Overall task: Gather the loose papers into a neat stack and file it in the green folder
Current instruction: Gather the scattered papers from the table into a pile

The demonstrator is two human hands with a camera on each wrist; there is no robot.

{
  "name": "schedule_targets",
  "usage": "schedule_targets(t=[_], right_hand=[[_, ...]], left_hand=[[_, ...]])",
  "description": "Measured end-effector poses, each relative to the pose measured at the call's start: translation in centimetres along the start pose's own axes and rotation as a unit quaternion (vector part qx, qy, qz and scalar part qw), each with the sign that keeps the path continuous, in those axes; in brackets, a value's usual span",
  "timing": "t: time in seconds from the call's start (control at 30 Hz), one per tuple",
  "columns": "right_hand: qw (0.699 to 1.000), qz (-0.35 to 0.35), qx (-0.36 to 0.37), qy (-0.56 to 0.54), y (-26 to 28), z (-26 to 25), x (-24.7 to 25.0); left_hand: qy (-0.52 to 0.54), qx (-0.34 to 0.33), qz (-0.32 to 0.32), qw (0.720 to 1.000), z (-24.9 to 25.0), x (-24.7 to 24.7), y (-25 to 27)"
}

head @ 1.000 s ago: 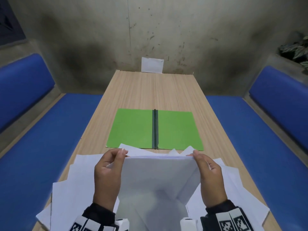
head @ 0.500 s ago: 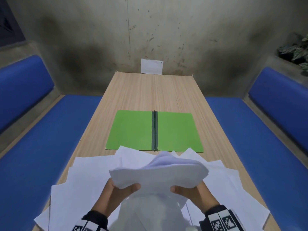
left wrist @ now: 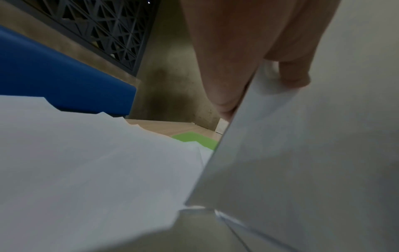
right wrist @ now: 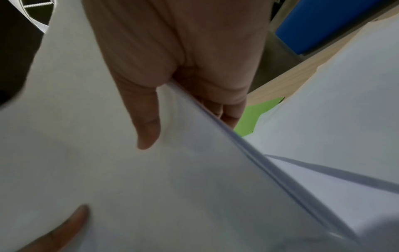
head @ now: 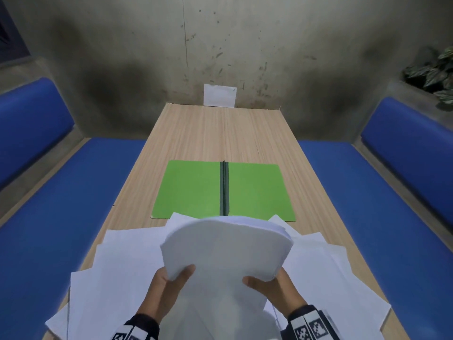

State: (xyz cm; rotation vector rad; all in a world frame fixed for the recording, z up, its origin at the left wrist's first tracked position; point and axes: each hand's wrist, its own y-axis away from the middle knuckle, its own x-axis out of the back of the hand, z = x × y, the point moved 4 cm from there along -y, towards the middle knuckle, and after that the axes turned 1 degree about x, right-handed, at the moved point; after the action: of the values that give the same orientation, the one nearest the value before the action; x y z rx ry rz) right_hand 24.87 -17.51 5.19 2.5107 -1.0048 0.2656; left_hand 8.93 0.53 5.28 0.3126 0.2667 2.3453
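We are pinching the bowed stack [head: 228,249] with the left hand [head: 164,288] and right hand [head: 274,288], and probably should be tapping its edges square above the loose papers [head: 117,261].

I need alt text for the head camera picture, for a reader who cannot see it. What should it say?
Two hands, the left hand and the right hand, hold a bent stack of white papers above more loose sheets spread on a wooden table. Beyond them a green folder lies open and flat, with blue benches on both sides.
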Motion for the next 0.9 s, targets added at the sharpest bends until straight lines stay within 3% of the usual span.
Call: schedule_targets(t=[0.13, 0.23, 0.33, 0.4, 0.47, 0.57, 0.63, 0.8, 0.9], right_hand=[[0.998, 0.063, -0.003, 0.014, -0.4, 2.6, 2.8], [0.979, 0.137, -0.093, 0.119, 0.2, 6.1, 7.3], [0.926, 0.183, -0.258, 0.206, 1.8, 9.8, 11.8], [0.887, 0.169, -0.347, 0.254, 3.1, 10.9, 13.5], [0.864, 0.170, -0.388, 0.272, 4.0, 11.6, 14.2], [0.848, 0.182, -0.396, 0.301, 4.3, 12.3, 14.3], [0.849, 0.194, -0.389, 0.300, 4.3, 12.4, 14.3], [0.900, 0.183, -0.322, 0.231, 3.1, 11.9, 13.6], [0.911, 0.165, -0.324, 0.194, 2.8, 11.6, 12.8]], left_hand=[[0.033, 0.010, 0.070, 0.997, 1.6, 2.8, -0.6], [0.015, 0.037, 0.119, 0.992, 0.9, 6.7, -1.1], [-0.024, 0.087, 0.114, 0.989, -1.0, 9.3, -0.8], [-0.046, 0.110, 0.109, 0.987, -2.3, 9.8, -0.4], [-0.067, 0.127, 0.092, 0.985, -3.4, 9.4, -0.2], [-0.082, 0.118, 0.051, 0.988, -3.6, 7.5, -0.4], [-0.089, 0.101, 0.028, 0.990, -3.2, 6.0, -0.9], [-0.153, 0.082, -0.053, 0.983, -2.4, 1.7, -3.3], [-0.196, 0.043, -0.084, 0.976, -2.1, -0.9, -4.4]])
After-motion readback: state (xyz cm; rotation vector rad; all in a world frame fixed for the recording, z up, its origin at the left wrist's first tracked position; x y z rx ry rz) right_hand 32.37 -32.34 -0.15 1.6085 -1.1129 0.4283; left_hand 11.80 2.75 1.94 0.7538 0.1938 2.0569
